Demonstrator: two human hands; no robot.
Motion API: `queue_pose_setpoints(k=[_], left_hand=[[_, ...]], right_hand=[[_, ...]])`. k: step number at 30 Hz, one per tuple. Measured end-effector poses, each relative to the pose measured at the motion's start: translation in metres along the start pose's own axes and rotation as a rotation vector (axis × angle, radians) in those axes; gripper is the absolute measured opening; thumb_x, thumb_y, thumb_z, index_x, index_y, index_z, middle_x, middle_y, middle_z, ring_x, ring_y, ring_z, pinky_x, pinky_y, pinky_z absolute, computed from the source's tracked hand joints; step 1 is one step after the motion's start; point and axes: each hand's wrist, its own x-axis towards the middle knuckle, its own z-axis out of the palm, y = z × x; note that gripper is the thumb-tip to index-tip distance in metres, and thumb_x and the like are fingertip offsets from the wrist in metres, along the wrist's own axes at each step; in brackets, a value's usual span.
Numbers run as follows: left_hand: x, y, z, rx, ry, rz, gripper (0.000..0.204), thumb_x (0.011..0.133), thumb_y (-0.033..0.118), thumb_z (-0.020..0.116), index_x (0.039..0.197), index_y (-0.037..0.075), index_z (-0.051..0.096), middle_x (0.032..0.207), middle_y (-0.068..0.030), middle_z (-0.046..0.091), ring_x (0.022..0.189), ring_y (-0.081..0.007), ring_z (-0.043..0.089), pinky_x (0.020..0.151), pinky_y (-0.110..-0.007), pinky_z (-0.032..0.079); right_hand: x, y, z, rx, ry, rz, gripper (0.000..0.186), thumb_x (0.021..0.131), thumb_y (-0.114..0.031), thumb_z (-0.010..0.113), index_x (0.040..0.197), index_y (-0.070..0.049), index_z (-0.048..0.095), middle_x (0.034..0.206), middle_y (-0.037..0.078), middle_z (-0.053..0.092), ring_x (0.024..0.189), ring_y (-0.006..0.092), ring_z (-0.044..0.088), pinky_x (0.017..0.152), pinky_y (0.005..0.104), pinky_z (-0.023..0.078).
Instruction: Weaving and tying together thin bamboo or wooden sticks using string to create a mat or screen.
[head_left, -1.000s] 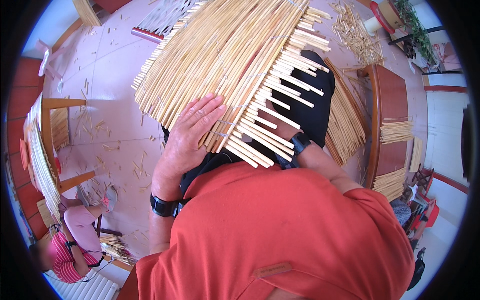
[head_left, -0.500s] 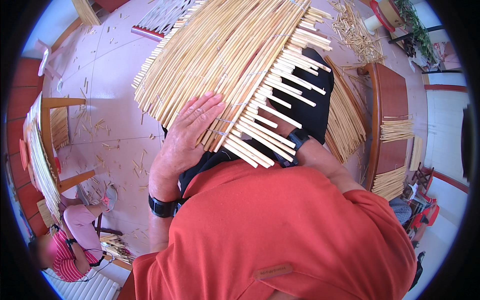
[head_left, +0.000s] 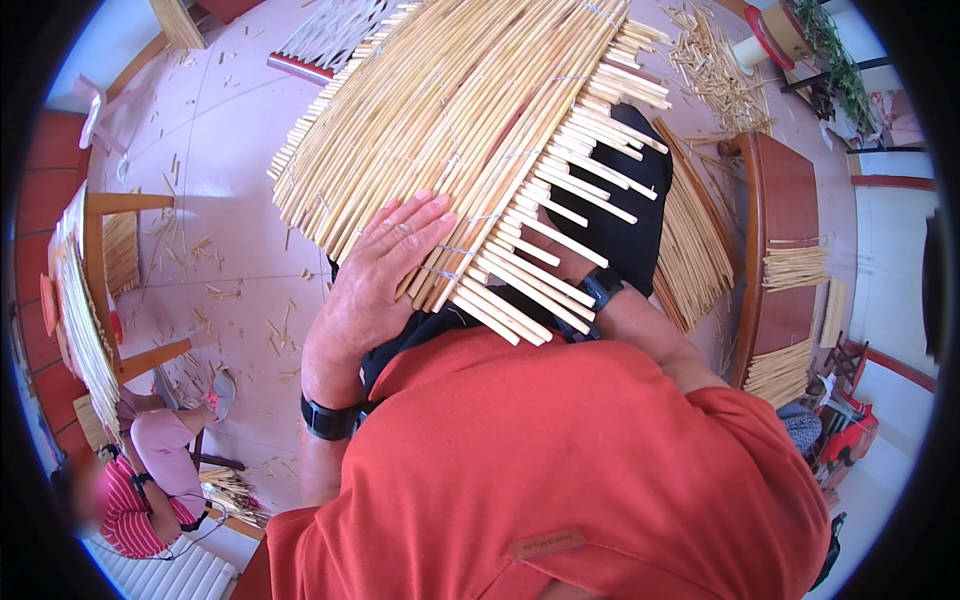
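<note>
The left hand (head_left: 375,285) is lying flat, fingers spread, on the mostly-bound reed mat (head_left: 460,130) (ends at five o'clock uneven, untrimmed), right hand hidden, grip unknowable.

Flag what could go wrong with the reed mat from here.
The left hand lies flat on the woven mat of pale yellow reed sticks and grips nothing, so the mat could slide. The right hand is hidden beneath it. Uneven stick ends overhang the lap and might snag or snap.

L hand (head_left: 375,280) flat on bound reed mat (head_left: 470,130) w/ fingers spread; R hand hidden under mat.
</note>
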Motion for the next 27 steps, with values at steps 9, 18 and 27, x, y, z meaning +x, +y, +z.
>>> queue_pose_setpoints(k=[9, 18, 27], left_hand=[[0.001, 0.003, 0.002, -0.037, -0.003, -0.021, 0.065, 0.072, -0.011, 0.061, 0.134, 0.007, 0.058, 0.142, -0.0123, 0.054, 0.138, -0.0305, 0.044, 0.117, -0.045, 0.028], [0.001, 0.001, 0.003, -0.018, -0.016, -0.028, 0.066, 0.071, -0.011, 0.060, 0.135, 0.007, 0.057, 0.142, -0.0123, 0.054, 0.139, -0.0300, 0.043, 0.118, -0.045, 0.027], [-0.001, 0.002, 0.006, -0.013, -0.006, -0.025, 0.066, 0.071, -0.012, 0.059, 0.134, 0.006, 0.057, 0.143, -0.0122, 0.054, 0.139, -0.0298, 0.043, 0.118, -0.045, 0.027]], right_hand=[[-0.006, -0.023, 0.007, 0.166, 0.028, 0.098, 0.057, 0.100, -0.029, 0.055, 0.150, -0.008, 0.035, 0.148, 0.008, 0.044, 0.134, 0.0182, 0.043, 0.107, 0.0305, 0.040], [-0.006, -0.007, 0.005, 0.376, 0.058, 0.110, 0.063, 0.099, -0.029, 0.057, 0.152, -0.008, 0.030, 0.149, 0.008, 0.042, 0.136, 0.0178, 0.040, 0.111, 0.0324, 0.035], [-0.011, -0.020, 0.010, 0.388, 0.137, 0.176, 0.060, 0.102, -0.023, 0.052, 0.154, -0.010, 0.026, 0.157, 0.007, 0.030, 0.144, 0.0183, 0.028, 0.117, 0.0329, 0.026]])
